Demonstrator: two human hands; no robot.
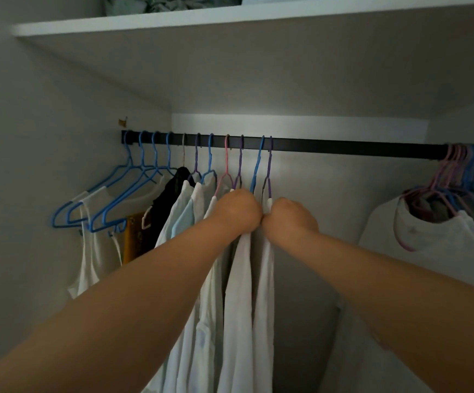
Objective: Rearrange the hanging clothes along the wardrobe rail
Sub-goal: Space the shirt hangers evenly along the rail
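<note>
Head cam: left hand (240, 207) fisted on a white shirt (240, 293), right hand (292, 214) fisted on the next white shirt (264, 293), mid rail (343, 150). Light, floppy fabric w/ thin hangers; probably best gripped at hanger necks, not cloth.

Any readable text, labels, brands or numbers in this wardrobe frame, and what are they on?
None readable: no words, numbers or logos show on the hanging clothes, the hangers, the rail or the shelf.
The mustard-yellow garment bears faint marks, too dark and blurred to tell whether they are text.
</note>
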